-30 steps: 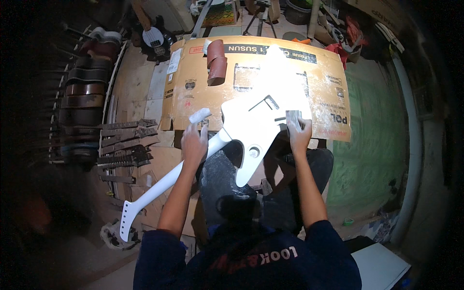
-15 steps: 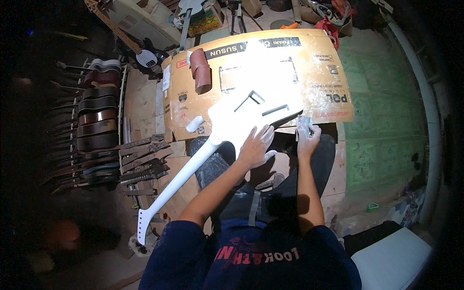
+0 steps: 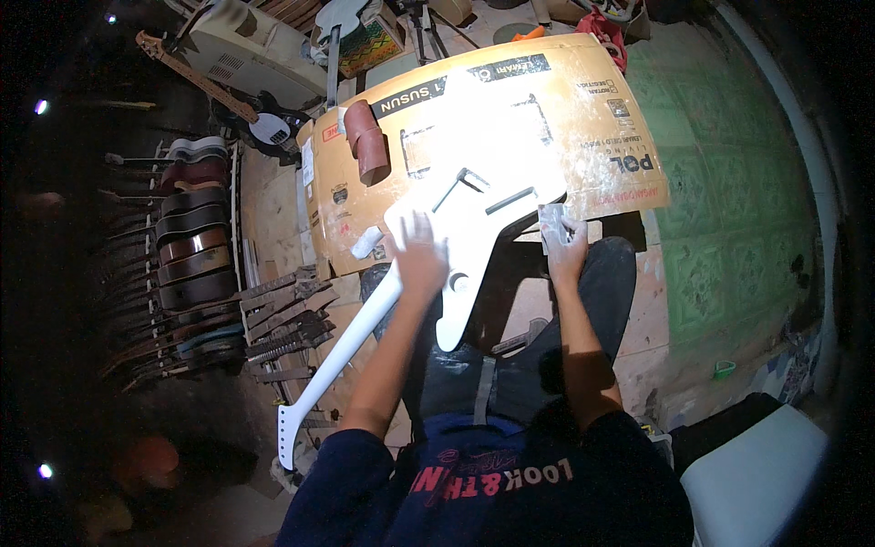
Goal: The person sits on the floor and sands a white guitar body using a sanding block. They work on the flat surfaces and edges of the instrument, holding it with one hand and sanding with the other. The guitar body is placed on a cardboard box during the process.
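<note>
A white, angular electric guitar (image 3: 474,255) lies tilted across the cardboard and my legs, its long neck and headstock reaching down-left. My left hand (image 3: 417,255) rests on its body near the neck joint with fingers apart, slightly blurred. My right hand (image 3: 567,246) grips a grey sheet of sandpaper (image 3: 552,221) just right of the body's edge. A pale crumpled roll (image 3: 367,242) sits on the cardboard (image 3: 602,128) left of the body, and curled red-brown abrasive paper (image 3: 365,137) lies further back. Bright glare washes out part of the white surface.
Racked guitars (image 3: 191,237) and stacked wooden necks (image 3: 292,324) stand at left. A black guitar (image 3: 255,118) and a beige appliance (image 3: 228,55) are behind. Green tiled floor (image 3: 711,228) runs along the right; a white padded seat (image 3: 747,483) is at lower right.
My left hand moved from left of the neck onto the guitar body, toward its lower horn, then back up-left. My right hand with the sandpaper stays near the right edge, having shifted slightly.
</note>
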{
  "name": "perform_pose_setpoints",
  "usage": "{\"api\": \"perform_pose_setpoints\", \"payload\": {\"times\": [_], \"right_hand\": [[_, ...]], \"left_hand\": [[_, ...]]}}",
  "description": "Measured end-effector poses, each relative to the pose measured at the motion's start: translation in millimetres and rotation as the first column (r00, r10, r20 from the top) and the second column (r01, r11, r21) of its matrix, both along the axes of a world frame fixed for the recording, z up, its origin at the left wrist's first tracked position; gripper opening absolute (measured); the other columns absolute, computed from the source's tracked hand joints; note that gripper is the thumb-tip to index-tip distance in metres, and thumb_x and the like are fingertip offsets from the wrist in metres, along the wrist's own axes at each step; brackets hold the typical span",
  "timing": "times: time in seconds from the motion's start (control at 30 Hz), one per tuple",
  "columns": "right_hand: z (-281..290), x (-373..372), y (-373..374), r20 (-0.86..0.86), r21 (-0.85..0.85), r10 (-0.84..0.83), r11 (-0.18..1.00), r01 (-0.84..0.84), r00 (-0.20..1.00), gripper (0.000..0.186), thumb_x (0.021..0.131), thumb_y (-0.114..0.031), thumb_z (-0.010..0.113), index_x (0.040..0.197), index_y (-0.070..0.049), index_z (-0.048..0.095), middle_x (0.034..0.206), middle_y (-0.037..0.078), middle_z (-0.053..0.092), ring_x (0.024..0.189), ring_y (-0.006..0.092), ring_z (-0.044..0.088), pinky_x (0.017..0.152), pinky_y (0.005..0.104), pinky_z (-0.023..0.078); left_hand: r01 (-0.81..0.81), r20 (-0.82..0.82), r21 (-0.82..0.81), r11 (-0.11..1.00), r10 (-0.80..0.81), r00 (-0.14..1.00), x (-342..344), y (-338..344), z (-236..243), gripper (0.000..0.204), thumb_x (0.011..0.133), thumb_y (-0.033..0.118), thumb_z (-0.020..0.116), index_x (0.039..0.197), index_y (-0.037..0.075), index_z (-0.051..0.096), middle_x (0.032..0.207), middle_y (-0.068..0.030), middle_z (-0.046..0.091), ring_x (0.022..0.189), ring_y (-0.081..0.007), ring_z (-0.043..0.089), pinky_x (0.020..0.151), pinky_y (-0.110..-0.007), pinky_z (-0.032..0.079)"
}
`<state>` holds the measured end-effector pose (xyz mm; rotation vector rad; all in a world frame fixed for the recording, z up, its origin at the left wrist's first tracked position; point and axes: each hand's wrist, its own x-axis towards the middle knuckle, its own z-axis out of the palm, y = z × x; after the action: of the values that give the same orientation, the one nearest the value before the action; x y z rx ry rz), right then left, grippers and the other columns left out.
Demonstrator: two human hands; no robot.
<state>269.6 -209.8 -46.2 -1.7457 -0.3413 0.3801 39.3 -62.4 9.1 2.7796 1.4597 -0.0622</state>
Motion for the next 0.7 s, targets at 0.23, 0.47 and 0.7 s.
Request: {"api": "perform_pose_setpoints", "payload": {"times": [0.23, 0.47, 0.7], "right_hand": [[4.8, -5.0, -0.7, 0.017, -0.037, 0.047, 0.998, -0.046, 0.999, 0.042, 0.081, -0.019, 0.083, 0.111, 0.001, 0.061, 0.108, 0.017, 0.069, 0.1, 0.0272, 0.066, 0.09, 0.0394, 0.052], [0.9, -4.2, 2.9, 0.011, 0.02, 0.002, 1.0, -0.002, 1.0, 0.04, 0.082, -0.016, 0.084, 0.109, 0.004, 0.063, 0.102, 0.014, 0.068, 0.096, 0.0219, 0.064, 0.089, 0.0365, 0.052], [25.0, -8.5, 2.2, -0.071, -0.042, 0.023, 0.999, -0.026, 0.997, 0.041, 0.083, -0.018, 0.084, 0.109, 0.004, 0.063, 0.102, 0.013, 0.068, 0.096, 0.0225, 0.064, 0.089, 0.0366, 0.052]], "left_hand": [[0.469, 0.164, -0.173, 0.866, -0.444, 0.881, 50.1, -55.9, 0.4, 0.075, 0.099, 0.047, 0.057, 0.153, -0.002, 0.04, 0.163, -0.0197, 0.036, 0.152, -0.0347, 0.031, 0.124, -0.054, 0.022], [-0.077, 0.081, -0.045, 0.996, 0.081, 0.993, -32.2, 57.0, 5.1, 0.069, 0.103, 0.036, 0.05, 0.157, -0.003, 0.034, 0.164, -0.021, 0.034, 0.153, -0.0358, 0.028, 0.123, -0.058, 0.02], [0.187, -0.097, -0.073, 0.98, -0.194, 0.976, 0.9, -16.9, 9.0, 0.069, 0.104, 0.038, 0.045, 0.157, -0.004, 0.033, 0.167, -0.0182, 0.03, 0.155, -0.0318, 0.026, 0.125, -0.058, 0.016]]}}
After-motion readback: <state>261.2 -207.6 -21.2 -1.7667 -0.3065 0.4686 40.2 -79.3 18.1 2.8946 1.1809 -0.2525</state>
